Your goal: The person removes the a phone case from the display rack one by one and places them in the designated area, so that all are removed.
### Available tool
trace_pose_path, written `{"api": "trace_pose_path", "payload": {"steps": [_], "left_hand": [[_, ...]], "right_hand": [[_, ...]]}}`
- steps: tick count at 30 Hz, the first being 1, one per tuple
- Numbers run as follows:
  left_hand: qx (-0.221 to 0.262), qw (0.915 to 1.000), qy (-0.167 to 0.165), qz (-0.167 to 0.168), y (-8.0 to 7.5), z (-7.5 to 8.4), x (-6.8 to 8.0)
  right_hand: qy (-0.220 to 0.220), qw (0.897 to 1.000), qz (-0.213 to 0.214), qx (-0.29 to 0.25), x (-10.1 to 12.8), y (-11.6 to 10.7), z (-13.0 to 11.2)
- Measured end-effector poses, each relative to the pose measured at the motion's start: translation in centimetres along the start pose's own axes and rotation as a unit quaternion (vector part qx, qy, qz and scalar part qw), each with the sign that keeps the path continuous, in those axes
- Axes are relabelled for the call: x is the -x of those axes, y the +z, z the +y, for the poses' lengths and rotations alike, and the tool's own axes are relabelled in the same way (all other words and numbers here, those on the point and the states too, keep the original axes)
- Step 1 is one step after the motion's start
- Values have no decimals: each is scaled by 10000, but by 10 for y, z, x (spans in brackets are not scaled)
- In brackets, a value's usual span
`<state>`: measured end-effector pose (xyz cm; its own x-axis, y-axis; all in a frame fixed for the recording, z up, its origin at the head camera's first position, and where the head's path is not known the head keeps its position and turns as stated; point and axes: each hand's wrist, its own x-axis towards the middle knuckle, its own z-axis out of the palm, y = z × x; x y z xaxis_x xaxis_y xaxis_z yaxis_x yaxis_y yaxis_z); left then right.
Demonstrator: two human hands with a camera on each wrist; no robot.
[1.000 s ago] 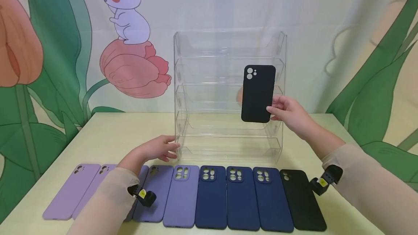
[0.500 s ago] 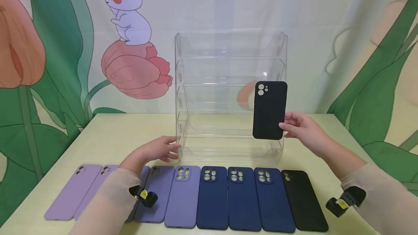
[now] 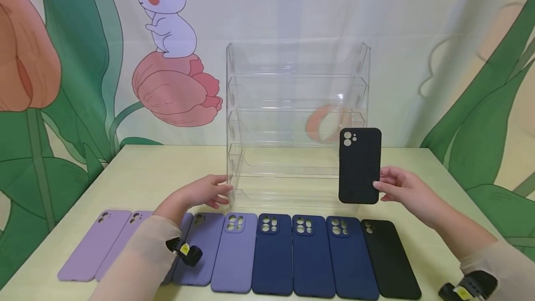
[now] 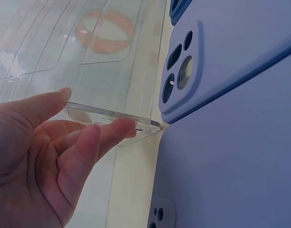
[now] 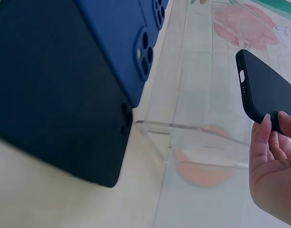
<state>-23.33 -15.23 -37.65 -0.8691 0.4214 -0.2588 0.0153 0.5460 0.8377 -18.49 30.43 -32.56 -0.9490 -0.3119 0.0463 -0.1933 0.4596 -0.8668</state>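
Note:
In the head view my right hand (image 3: 403, 192) pinches a black phone case (image 3: 359, 166) by its lower right edge. The case is upright, camera holes at top left, and overlaps the lower right of a clear tiered display rack (image 3: 292, 178). From the right wrist view, the thumb and fingers grip the held case (image 5: 266, 85) near a bottom corner. My left hand (image 3: 205, 192) touches the rack's lower left side with loosely extended fingers. In the left wrist view its fingertips (image 4: 128, 128) lie along the rack's side edge.
A row of phone cases lies along the table's front: light purple (image 3: 94, 245), violet (image 3: 234, 254), several dark blue (image 3: 311, 259) and a black one (image 3: 390, 259). My left sleeve (image 3: 138, 250) covers part of the row. A printed curtain (image 3: 418, 59) hangs behind the table.
My right hand has moved down and to the right with the black phone case, from in front of the rack's middle to its lower right. The left hand stays at the rack's side.

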Motion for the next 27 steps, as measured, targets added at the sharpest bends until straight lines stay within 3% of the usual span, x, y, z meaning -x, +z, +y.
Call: {"api": "trace_pose_path", "payload": {"steps": [14, 23, 27], "left_hand": [[27, 10000, -11, -36, -1, -3, 4], [-75, 10000, -33, -16, -2, 1, 0], [-60, 9999, -92, -21, -1, 1, -1]], "right_hand": [[-20, 9998, -171, -138, 42, -15, 41], [260, 9978, -530, -314, 68, -33, 80], [701, 9933, -831, -380, 78, -45, 98]]}}
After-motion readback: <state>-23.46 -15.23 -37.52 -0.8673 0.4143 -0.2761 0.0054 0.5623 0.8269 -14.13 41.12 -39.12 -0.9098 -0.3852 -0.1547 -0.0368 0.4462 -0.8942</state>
